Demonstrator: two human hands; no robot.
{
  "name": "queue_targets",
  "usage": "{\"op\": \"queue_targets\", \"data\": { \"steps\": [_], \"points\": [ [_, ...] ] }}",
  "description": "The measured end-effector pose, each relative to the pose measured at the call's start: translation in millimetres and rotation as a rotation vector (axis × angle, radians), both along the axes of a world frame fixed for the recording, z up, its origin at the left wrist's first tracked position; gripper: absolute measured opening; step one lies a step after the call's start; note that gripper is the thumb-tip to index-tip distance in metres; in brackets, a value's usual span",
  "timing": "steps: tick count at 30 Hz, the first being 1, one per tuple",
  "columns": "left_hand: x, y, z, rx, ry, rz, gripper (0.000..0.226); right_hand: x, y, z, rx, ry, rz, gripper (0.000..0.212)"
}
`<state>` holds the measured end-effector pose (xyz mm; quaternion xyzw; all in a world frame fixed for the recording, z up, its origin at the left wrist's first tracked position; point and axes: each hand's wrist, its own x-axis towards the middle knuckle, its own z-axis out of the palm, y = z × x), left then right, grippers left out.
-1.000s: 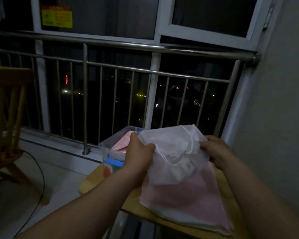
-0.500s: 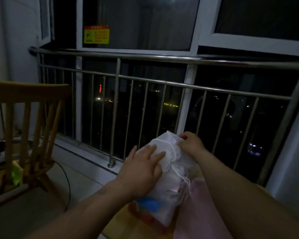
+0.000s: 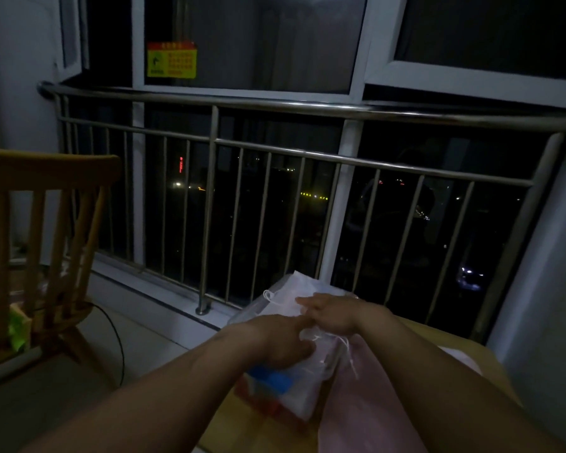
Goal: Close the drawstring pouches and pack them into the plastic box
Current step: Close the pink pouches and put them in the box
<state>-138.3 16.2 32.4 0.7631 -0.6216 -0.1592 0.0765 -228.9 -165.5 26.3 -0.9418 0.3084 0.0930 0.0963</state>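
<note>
A white drawstring pouch [image 3: 297, 287] lies on top of the clear plastic box [image 3: 246, 313], whose blue latch [image 3: 270, 380] shows below my left wrist. My left hand [image 3: 276, 340] presses down on the near part of the pouch. Beside it, my right hand [image 3: 330, 313] rests on the pouch with its fingers stretched left. The pouch's white cords [image 3: 348, 353] hang out under my right hand. A stack of pink pouches [image 3: 370, 407] lies flat on the table to the right of the box, partly under my right forearm.
The box stands on a small wooden table [image 3: 258, 429] close to a steel railing [image 3: 307, 107] and a dark window. A wooden chair [image 3: 43, 243] stands at the left, with a cable [image 3: 120, 341] on the floor. A grey wall [image 3: 543, 289] borders the right.
The white pouch has gone from held up in both hands down onto the box. Both hands now press on it. My view has turned left and up.
</note>
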Motion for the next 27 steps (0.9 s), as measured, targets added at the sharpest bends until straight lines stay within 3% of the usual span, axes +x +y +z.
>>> {"op": "queue_targets", "data": {
  "steps": [3,7,14,21,27],
  "points": [
    [0.5,-2.2,1.9,0.088,-0.006,0.020,0.066,6.7,4.8,2.7,-0.030,0.142,0.021,0.059],
    [5.5,-8.3,3.3,0.132,-0.019,0.002,0.065,11.5,9.2,8.4,-0.027,0.176,0.019,0.058],
    [4.5,-11.7,1.8,-0.217,-0.109,-0.004,0.048,-18.9,18.1,10.6,-0.036,-0.448,-0.022,0.057],
    [-49.5,-17.6,10.0,-0.389,-0.174,-0.059,0.044,-108.5,31.7,-1.7,-0.211,-0.553,-0.106,0.049],
    [-122.7,-28.8,-13.7,-0.454,-0.175,-0.164,0.038,-203.8,38.6,-49.5,-0.260,-0.484,-0.333,0.049]
  ]
}}
